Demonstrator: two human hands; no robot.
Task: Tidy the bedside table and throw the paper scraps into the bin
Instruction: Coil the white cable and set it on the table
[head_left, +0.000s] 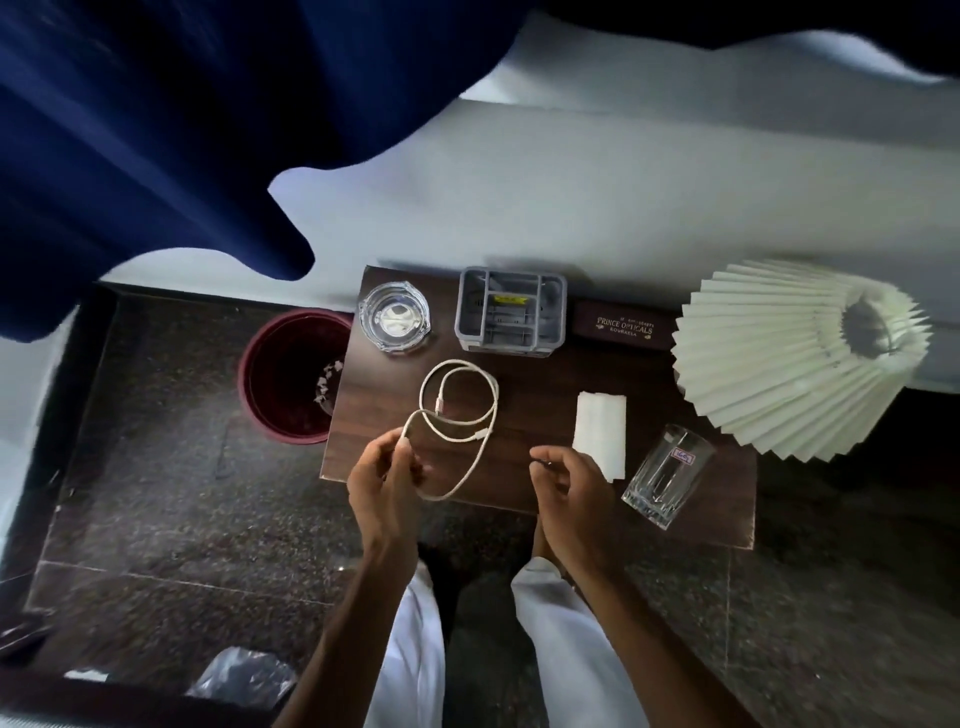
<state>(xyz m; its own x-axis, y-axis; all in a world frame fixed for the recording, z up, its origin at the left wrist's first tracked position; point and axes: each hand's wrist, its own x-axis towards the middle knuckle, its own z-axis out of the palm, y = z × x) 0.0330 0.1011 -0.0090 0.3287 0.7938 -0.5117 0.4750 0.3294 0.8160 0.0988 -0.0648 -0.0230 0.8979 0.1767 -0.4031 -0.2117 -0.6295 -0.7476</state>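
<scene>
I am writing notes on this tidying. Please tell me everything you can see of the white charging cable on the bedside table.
The white charging cable is a thin, flexible cord, lying in loose overlapping loops on the dark wood-look bedside table, in front of the glass ashtray. Both connector ends lie free on the tabletop, one inside the loops. The left hand pinches it near the table's front edge, which its lowest bend reaches. The right hand does not touch it.

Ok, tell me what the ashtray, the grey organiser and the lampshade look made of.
Clear round ashtray: glass, glossy, see-through with glints. Grey compartmented organiser: probably plastic, matte, moulded dividers. Cream pleated lampshade: likely paper or stiff fabric, matte, sharp folds.
</scene>
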